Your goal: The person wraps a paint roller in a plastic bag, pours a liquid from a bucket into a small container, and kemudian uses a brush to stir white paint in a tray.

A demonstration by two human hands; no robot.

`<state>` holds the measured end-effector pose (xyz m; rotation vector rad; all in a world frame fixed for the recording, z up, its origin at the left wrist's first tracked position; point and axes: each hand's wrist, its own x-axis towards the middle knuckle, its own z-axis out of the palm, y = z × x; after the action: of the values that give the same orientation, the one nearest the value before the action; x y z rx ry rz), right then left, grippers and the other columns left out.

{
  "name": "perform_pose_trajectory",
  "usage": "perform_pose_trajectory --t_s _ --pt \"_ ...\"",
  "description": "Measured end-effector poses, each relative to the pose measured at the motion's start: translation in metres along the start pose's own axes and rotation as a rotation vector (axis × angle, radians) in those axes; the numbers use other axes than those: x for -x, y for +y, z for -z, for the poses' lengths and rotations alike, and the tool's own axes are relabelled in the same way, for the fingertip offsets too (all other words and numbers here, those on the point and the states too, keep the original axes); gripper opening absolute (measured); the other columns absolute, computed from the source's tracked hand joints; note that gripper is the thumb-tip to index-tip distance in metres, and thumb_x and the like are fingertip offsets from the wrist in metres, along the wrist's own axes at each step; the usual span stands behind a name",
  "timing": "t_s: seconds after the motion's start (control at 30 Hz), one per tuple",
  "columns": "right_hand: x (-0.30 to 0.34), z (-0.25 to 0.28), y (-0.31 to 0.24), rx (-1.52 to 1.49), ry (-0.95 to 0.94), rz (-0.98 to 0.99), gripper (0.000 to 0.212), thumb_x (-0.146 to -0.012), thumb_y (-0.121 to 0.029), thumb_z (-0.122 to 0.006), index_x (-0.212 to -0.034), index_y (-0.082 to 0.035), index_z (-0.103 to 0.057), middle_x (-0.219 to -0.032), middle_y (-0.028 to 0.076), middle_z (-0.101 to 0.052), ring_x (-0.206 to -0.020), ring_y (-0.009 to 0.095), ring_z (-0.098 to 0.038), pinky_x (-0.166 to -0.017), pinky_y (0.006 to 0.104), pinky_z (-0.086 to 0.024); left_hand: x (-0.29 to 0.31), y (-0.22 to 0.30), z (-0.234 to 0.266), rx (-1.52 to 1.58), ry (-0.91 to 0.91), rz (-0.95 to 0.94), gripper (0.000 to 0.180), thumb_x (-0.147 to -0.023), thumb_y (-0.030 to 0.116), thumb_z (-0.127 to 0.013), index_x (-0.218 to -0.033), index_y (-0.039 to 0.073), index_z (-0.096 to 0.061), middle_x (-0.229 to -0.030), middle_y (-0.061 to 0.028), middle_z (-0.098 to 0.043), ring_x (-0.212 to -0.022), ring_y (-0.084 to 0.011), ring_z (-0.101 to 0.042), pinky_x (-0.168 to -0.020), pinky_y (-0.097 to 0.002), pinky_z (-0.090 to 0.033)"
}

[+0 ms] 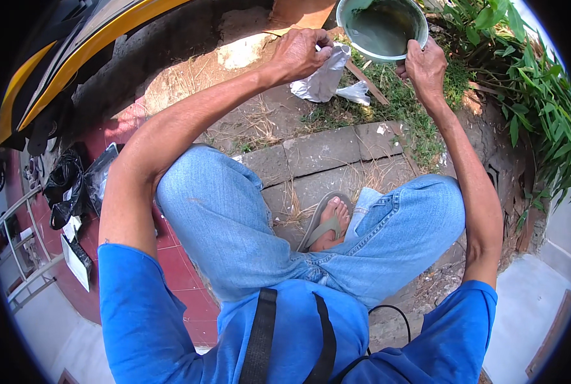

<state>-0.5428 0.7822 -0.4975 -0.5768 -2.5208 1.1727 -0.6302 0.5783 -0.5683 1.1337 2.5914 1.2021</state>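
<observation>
At the top of the head view, my right hand [424, 67] grips the rim of a round pale-green bowl [345, 29], thumb over the edge. The bowl is tilted, and its inside looks dark and grey-green, with a paler smear along the left wall. My left hand [301, 55] is closed at the upper edge of a crumpled white plastic bag [320, 82], just left of the bowl. A bit of white shows between thumb and fingers. The bag hangs down over the dirt; what it contains is hidden.
Leafy green plants [541, 109] crowd the right side. Stone slabs [324, 150] edge the dirt in front of my sandalled foot. A yellow-and-black vehicle part [74, 57] looms upper left; black plastic bags [68, 182] lie on the red tiles. A brown board [300, 14] rests beyond my left hand.
</observation>
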Motion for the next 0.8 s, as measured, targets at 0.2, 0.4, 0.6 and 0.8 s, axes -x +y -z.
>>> perform_pose_trajectory --t_s 0.2,0.4,0.6,0.8 --pt "-0.0011 -0.0049 0.0029 0.037 0.074 0.092 0.024 -0.08 -0.016 -0.044 -0.078 0.006 -0.054 -0.052 0.011 -0.056 -0.046 0.021 -0.062 -0.046 0.0317 -0.051 -0.0003 -0.0013 -0.005 -0.003 0.012 -0.012 0.024 -0.081 0.022 -0.06 -0.094 0.002 -0.066 -0.085 -0.014 -0.067 -0.075 -0.0237 -0.066 -0.071 -0.0344 -0.052" --pt "0.0028 -0.0064 -0.0014 0.039 0.042 0.106 0.025 -0.082 -0.015 -0.043 -0.084 0.006 -0.055 -0.056 0.012 -0.058 -0.049 0.021 -0.063 -0.048 0.031 -0.051 -0.0008 -0.0041 -0.009 -0.004 0.031 0.05 0.022 -0.08 0.021 -0.061 -0.092 0.004 -0.067 -0.087 -0.0116 -0.068 -0.074 -0.0232 -0.066 -0.072 -0.0358 -0.052" --pt "0.0025 -0.0066 0.0014 0.122 0.077 0.215 0.023 -0.083 -0.014 -0.045 -0.089 0.006 -0.055 -0.06 0.014 -0.059 -0.048 0.021 -0.062 -0.048 0.0317 -0.051 -0.0013 -0.0085 -0.0108 0.063 0.007 0.067 0.025 -0.079 0.027 -0.053 -0.088 0.006 -0.066 -0.083 -0.0137 -0.066 -0.078 -0.03 -0.063 -0.076 -0.0412 -0.049" --pt "0.0036 -0.0073 -0.0014 0.23 0.121 0.373 0.021 -0.083 -0.015 -0.046 -0.086 0.004 -0.054 -0.058 0.012 -0.057 -0.047 0.019 -0.06 -0.047 0.0324 -0.049 0.0018 -0.0057 -0.0063 0.086 0.008 0.079 0.027 -0.079 0.028 -0.053 -0.086 0.005 -0.066 -0.082 -0.0149 -0.066 -0.078 -0.0303 -0.063 -0.076 -0.0412 -0.049"
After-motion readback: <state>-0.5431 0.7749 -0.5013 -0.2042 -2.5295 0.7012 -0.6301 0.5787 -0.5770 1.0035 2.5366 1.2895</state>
